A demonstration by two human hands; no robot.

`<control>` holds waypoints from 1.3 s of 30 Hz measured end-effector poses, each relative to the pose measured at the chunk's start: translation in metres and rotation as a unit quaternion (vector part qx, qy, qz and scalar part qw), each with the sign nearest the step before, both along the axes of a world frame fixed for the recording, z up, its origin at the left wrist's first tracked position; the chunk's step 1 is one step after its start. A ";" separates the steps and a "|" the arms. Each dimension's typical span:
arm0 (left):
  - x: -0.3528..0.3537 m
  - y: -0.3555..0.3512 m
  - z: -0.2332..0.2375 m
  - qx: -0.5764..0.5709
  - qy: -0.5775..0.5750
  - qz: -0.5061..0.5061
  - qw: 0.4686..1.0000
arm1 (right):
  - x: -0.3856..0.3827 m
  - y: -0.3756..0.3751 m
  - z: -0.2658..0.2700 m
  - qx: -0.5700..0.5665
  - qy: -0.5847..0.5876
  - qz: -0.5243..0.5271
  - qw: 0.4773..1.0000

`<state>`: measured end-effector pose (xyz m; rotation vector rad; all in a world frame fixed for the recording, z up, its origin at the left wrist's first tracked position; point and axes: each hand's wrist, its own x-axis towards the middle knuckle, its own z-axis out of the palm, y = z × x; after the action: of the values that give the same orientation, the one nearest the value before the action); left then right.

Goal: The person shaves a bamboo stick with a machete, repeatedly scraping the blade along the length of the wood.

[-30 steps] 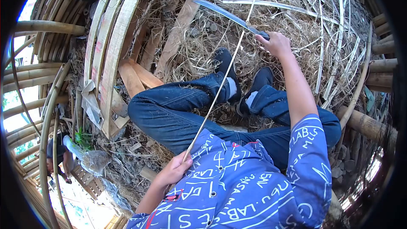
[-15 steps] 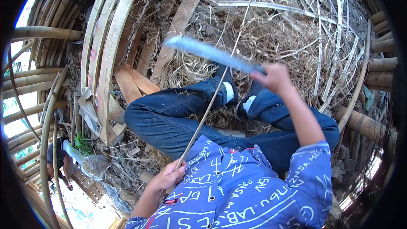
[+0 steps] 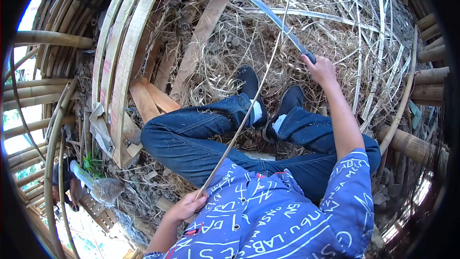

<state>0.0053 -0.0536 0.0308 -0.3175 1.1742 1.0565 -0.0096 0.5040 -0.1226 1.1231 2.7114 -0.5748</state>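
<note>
My right hand (image 3: 322, 68) grips the handle of a long curved knife (image 3: 279, 17), whose blade points up and to the left, over the straw. My left hand (image 3: 188, 205), low near my blue lettered shirt, holds the near end of a thin bamboo strip (image 3: 249, 110). The strip runs up across my crossed legs in jeans (image 3: 201, 134) and past the blade. My black shoes (image 3: 268, 93) rest on the straw.
A slatted bamboo frame (image 3: 120, 62) lies at the left. Dry straw and split bamboo strips (image 3: 373, 43) cover the ground ahead. Thick bamboo poles (image 3: 412, 144) lie at the right. Another person (image 3: 64, 182) is at the lower left, below.
The knife swung down across the strip half a second ago, then rose again and now points more steeply upward. My left hand slid slightly lower with the strip.
</note>
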 end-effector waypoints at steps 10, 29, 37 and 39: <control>-0.008 0.009 -0.010 -0.158 0.385 -0.173 0.893 | 0.006 -0.011 -0.001 0.019 0.022 0.002 1.000; -0.004 -0.067 -0.049 -0.136 0.545 -0.244 0.790 | 0.015 0.013 0.072 0.163 -0.036 0.155 0.974; 0.008 -0.169 -0.142 -0.068 0.537 -0.301 0.785 | 0.052 -0.019 0.107 0.157 0.087 0.172 0.969; 0.008 -0.160 -0.129 -0.105 0.542 -0.319 0.770 | 0.060 -0.024 0.115 0.157 0.108 0.171 0.967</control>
<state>0.0136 -0.2132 -0.0986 0.6160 2.2318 0.4204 0.0505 0.4802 -0.0074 0.6458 3.1699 -0.2289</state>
